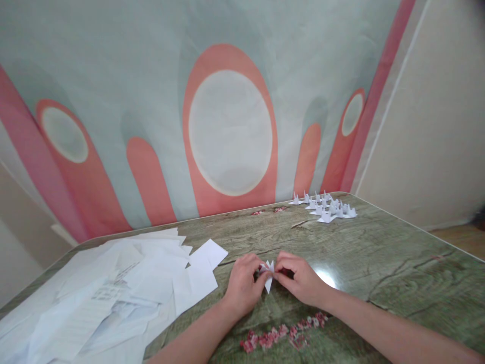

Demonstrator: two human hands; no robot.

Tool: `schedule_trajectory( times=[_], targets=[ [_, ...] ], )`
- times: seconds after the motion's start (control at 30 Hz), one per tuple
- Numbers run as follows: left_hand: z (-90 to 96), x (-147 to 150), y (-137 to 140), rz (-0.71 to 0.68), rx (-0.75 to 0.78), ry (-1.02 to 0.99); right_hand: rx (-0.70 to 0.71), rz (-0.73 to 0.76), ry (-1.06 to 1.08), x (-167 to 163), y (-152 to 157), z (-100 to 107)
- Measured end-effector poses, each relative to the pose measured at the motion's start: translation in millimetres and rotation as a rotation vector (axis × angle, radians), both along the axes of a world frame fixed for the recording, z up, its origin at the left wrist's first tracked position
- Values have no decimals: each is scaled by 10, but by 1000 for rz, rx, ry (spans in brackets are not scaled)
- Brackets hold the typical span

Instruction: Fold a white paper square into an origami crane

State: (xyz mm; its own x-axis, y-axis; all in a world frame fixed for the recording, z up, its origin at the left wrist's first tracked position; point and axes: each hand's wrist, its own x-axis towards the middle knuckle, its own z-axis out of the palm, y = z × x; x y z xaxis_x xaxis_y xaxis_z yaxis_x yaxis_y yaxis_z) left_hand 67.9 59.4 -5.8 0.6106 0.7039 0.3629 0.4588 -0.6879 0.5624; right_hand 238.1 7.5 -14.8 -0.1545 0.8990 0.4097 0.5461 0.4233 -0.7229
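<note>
A small folded white paper crane [269,284] is held between my two hands over the middle of the table, its pointed tips showing above and below my fingers. My left hand [245,280] pinches it from the left with thumb and fingers. From the right, my right hand [297,277] grips its other side between thumb and forefinger. The fingertips nearly meet and cover part of the folds. Several finished white paper cranes [326,217] stand grouped at the far right of the table.
A large spread of loose white paper sheets [151,283] covers the left of the wood-patterned table [379,293]. Square white sheets [209,253] lie at its right edge. Pink printed flowers [269,337] decorate the near tabletop. A patterned backdrop [231,202] rises behind the far edge.
</note>
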Motion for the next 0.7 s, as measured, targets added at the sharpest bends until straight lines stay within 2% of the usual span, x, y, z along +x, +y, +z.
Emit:
schedule_trajectory(
  times=[0.2,0.47,0.7],
  targets=[
    [-56,-3,70,60,-132,-143,-27,-85,60,17,50,-30],
    [-77,-10,74,48,-139,-153,-32,-87,77,43,78,-80],
    [-72,3,56,15,-134,-152,-19,-56,23,32,65,-43]
  ],
)
